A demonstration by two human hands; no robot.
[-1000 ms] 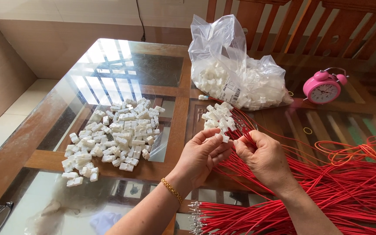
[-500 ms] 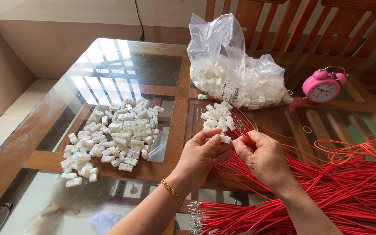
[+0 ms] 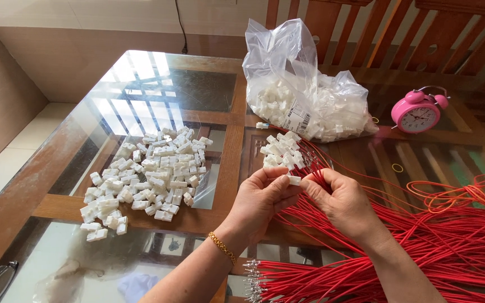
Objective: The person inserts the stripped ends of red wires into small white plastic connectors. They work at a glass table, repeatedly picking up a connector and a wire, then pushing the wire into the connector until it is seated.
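Observation:
My left hand [image 3: 259,201], with a gold bracelet on its wrist, pinches a small white plastic connector [image 3: 293,180] between thumb and fingers. My right hand [image 3: 341,199] meets it from the right and pinches the ends of red wires at that connector. Just beyond the hands lies a bunch of white connectors fitted on red wires [image 3: 280,150]. A large mass of red wires [image 3: 422,247] spreads over the table to the right and below my hands, with bare metal tips [image 3: 252,275] at the near end.
A pile of loose white connectors [image 3: 147,174] lies on the glass-topped wooden table [image 3: 228,163] to the left. A clear plastic bag of connectors [image 3: 304,95] stands at the back, a pink alarm clock [image 3: 416,112] to its right. Wooden chairs [image 3: 399,33] behind.
The hands have stayed in nearly the same place above the wires; the fingers have shifted slightly around the white connector. Nothing else has moved.

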